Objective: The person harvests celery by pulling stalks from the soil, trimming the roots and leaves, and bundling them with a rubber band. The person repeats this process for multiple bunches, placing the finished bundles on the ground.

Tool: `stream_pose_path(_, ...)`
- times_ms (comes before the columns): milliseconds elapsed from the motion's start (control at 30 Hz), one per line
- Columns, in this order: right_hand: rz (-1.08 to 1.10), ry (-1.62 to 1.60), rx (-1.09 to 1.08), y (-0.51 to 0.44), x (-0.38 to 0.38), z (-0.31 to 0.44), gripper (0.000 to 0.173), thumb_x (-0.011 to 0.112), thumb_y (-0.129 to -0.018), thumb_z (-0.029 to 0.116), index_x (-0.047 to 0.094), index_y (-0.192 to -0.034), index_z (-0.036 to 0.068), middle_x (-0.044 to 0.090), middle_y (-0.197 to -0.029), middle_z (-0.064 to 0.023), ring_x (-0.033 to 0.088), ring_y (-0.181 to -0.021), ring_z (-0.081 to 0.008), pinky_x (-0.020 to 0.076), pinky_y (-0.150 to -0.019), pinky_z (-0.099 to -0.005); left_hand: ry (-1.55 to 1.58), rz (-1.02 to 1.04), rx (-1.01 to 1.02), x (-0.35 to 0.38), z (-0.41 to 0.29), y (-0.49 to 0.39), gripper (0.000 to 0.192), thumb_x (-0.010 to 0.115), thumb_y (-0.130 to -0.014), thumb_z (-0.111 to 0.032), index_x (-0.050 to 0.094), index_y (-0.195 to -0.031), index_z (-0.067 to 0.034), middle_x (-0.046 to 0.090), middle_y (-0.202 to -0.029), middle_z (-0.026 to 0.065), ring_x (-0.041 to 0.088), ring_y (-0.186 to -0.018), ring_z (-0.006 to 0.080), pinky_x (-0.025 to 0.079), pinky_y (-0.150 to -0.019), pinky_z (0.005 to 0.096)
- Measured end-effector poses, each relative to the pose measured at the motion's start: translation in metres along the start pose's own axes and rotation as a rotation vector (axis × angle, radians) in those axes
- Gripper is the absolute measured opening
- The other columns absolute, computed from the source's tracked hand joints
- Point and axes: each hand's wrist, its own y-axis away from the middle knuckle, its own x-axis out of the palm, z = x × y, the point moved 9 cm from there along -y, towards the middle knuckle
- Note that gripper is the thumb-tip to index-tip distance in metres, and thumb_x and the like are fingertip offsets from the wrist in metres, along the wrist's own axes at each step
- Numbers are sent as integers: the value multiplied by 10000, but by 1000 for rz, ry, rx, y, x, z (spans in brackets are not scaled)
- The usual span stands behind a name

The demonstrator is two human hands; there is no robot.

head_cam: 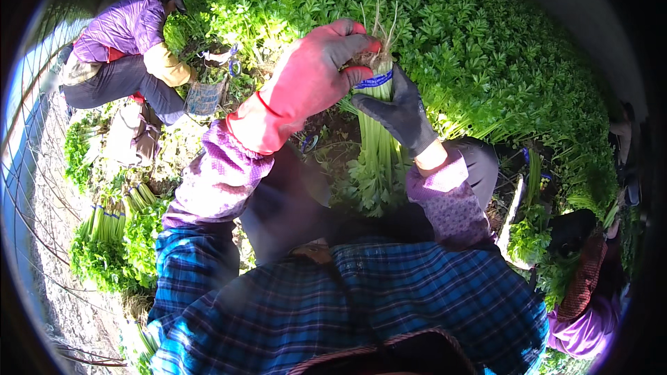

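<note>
A bunch of celery point(376, 135) hangs leaves down and roots up in front of me, with a blue printed band point(376, 81) around its stalks just below the roots. My left hand point(323, 70), in a red rubber glove with grey fingers, has its fingertips at the root end and the band. In a dark grey glove, my right hand point(398, 109) is closed around the stalks at and below the band. The palm side of the left hand is partly hidden.
Standing celery plants point(469, 26) fill the ground ahead. A co-worker in a purple jacket point(122, 26) crouches at the left. Banded celery bunches point(107, 224) lie at the lower left. A roll of blue tape point(309, 143) lies below my left hand. Another co-worker point(583, 323) is at the lower right.
</note>
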Motion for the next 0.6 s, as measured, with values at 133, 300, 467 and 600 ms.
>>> stream_pose_path(133, 54, -33, -13, 3, 8, -3, 543, 838, -814, 183, 560, -1255, 31, 677, -1099, -88, 646, -982, -158, 544, -889, -350, 166, 91, 50, 9, -12, -1, 304, 782, -819, -9, 718, -1109, -75, 654, -1118, 101, 682, -1007, 274, 560, -845, 346)
stream_pose_path(300, 188, -102, -61, 10, 17, 5, 600, 861, -810, 150, 548, -1309, 37, 673, -1158, -84, 650, -1016, -155, 543, -922, -336, -177, 283, 89, 10, -20, -1, 262, 725, -824, 26, 701, -1059, -86, 688, -1061, 82, 685, -935, 308, 568, -771, 371)
stream_pose_path(467, 387, -152, 133, 17, 40, -9, 636, 853, -816, 100, 521, -1356, 35, 667, -1171, -54, 641, -1026, -140, 554, -903, -328, -516, 597, 159, 22, -14, 22, 171, 715, -855, -63, 700, -1025, -74, 687, -959, 113, 678, -830, 338, 550, -684, 402)
stream_pose_path(600, 577, -157, 32, 26, 66, 2, 749, 863, -799, 99, 468, -1429, 11, 626, -1263, -57, 568, -1135, -137, 484, -993, -321, 170, 389, -30, -7, -8, 43, 153, 649, -970, -123, 631, -882, 0, 620, -741, 123, 626, -697, 293, 491, -636, 379)
